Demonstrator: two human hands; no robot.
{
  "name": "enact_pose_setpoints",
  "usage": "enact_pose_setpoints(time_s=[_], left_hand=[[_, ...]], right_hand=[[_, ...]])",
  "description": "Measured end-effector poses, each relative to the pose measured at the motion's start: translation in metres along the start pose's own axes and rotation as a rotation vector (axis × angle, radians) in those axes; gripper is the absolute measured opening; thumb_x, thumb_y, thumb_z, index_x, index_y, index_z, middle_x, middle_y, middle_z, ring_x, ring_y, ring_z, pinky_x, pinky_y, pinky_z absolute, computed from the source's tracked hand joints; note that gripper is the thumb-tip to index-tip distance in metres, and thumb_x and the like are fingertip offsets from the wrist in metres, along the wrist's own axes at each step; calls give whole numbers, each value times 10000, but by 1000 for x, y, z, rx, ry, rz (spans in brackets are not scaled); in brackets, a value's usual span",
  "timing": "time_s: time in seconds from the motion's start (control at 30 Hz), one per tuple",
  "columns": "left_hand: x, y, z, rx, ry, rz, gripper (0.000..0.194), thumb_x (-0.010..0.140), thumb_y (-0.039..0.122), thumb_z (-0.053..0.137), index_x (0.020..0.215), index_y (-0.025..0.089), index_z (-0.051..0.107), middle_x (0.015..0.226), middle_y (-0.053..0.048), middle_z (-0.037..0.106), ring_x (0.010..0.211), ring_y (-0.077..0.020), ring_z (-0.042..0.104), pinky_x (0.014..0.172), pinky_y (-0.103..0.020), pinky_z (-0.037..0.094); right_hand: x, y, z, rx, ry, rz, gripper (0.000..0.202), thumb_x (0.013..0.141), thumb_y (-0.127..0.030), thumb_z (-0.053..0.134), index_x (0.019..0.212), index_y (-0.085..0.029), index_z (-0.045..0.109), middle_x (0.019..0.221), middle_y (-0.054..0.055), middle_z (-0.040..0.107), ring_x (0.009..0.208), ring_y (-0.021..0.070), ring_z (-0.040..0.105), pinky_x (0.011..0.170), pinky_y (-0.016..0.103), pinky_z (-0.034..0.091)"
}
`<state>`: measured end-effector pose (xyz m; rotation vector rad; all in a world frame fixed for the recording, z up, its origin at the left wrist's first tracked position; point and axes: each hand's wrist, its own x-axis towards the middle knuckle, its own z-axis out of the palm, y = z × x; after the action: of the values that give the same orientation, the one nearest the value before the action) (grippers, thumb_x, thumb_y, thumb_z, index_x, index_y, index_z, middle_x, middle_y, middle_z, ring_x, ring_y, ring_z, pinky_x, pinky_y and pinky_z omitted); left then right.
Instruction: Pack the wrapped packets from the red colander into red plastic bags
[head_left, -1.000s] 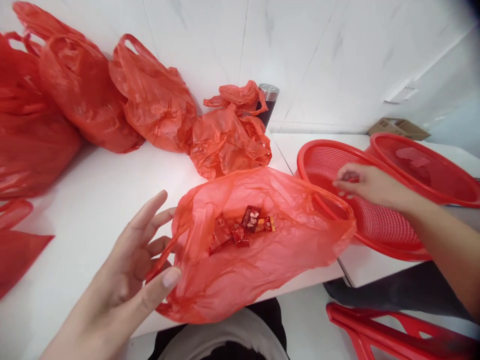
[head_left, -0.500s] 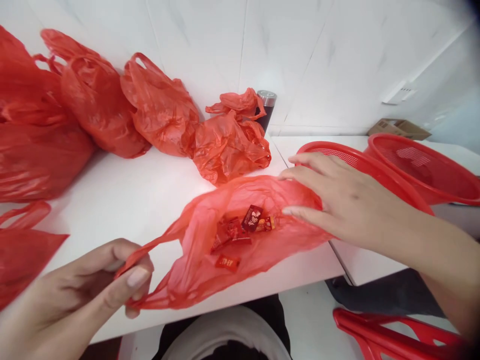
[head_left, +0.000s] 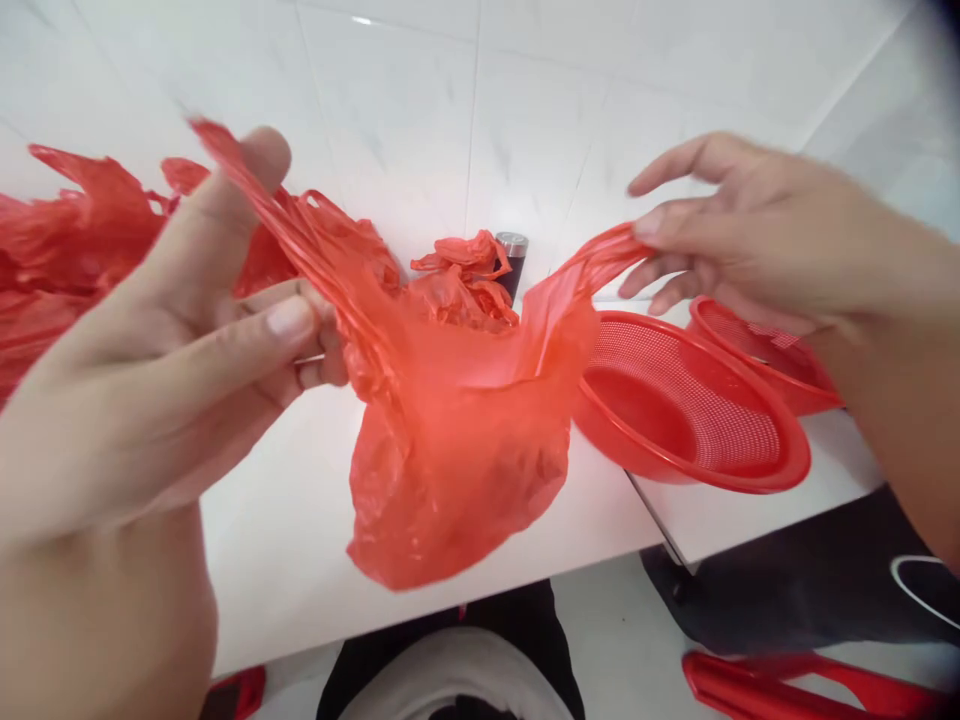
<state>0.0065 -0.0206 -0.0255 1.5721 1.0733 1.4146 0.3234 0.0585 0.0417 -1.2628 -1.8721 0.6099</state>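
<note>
A thin red plastic bag (head_left: 465,460) hangs above the white table, stretched between my two hands by its handles. My left hand (head_left: 202,330) is closed on the gathered left handle, which runs up past the thumb side. On the other side, my right hand (head_left: 735,220) pinches the right handle between thumb and fingers, with the index finger raised. The bag's lower part bulges with contents that barely show through the plastic. Behind it stands another red bag (head_left: 461,290), knotted at the top.
Several filled red bags (head_left: 82,240) line the wall at left. A dark flask with a silver lid (head_left: 512,250) stands at the back. To the right are a red perforated basket (head_left: 675,400) and a second basket (head_left: 780,370). A red stool (head_left: 795,685) is at lower right.
The bag lay open with small wrapped sweets visible inside; now it is lifted and hangs by both handles. My right hand has left the bag's rim and gripped the right handle.
</note>
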Motion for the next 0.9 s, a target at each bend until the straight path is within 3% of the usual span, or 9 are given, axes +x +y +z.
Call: enact_pose_setpoints(time_s=[0.1,0.23,0.3,0.4,0.5,0.6,0.7,0.8,0.9], left_hand=[[3,8,3,-42,46,66,541,910,216,496,1418,353,370,1058,91,645,1158,-244,566,830,-275,481],[-5,4,-3,-72,79,2,354,902,244,590,1254,278,604,864,90,683,1024,-173,620,804,-193,491],[-5,4,-4,-76,136,53,337,893,208,604,1225,263,625,903,84,695,1067,-188,603,864,-231,492],[2,6,-1,-60,180,161,380,867,183,628,1245,210,598,1121,37,680,1173,-262,551,946,-324,476],[16,9,6,-24,61,129,392,889,262,587,1272,202,535,1118,37,666,1142,-233,574,919,-287,479],[33,9,16,96,-211,47,486,864,340,597,1324,263,461,1011,38,655,938,-154,643,807,-250,506],[47,4,29,313,-436,-85,419,803,441,649,1163,234,595,878,-2,643,761,-152,614,660,-250,503],[53,-6,37,337,-433,-213,392,832,558,549,903,187,657,753,-7,602,625,-129,538,568,-250,454],[53,-19,36,184,-350,-315,404,842,571,529,851,181,631,811,-9,596,611,-105,497,553,-239,428]], right_hand=[[3,0,12,106,16,-46,233,894,-188,573,1114,-250,528,673,-37,572,633,113,641,554,229,511],[-7,4,16,130,-74,-104,195,876,-232,613,1053,-226,532,713,-30,587,659,120,633,577,255,528],[-10,1,13,124,-73,-136,185,867,-262,630,1026,-232,541,715,-31,591,637,116,627,566,251,532],[-12,-10,12,77,-73,-199,158,858,-272,642,988,-241,557,701,-35,603,596,113,628,541,242,542],[-10,-27,21,31,-123,-257,125,860,-255,638,958,-230,565,703,-27,617,602,125,640,538,253,554],[-3,-47,45,80,-161,-343,106,865,-234,622,939,-212,550,696,-25,601,628,130,643,557,257,549],[7,-58,79,139,-237,-438,86,875,-234,594,942,-211,545,719,-29,591,673,122,629,620,269,536],[14,-51,108,198,-227,-538,84,886,-228,556,969,-216,553,810,-18,603,786,125,614,740,296,517],[14,-25,123,239,-237,-499,149,882,-211,540,1031,-217,549,957,9,614,889,130,605,808,305,498]])
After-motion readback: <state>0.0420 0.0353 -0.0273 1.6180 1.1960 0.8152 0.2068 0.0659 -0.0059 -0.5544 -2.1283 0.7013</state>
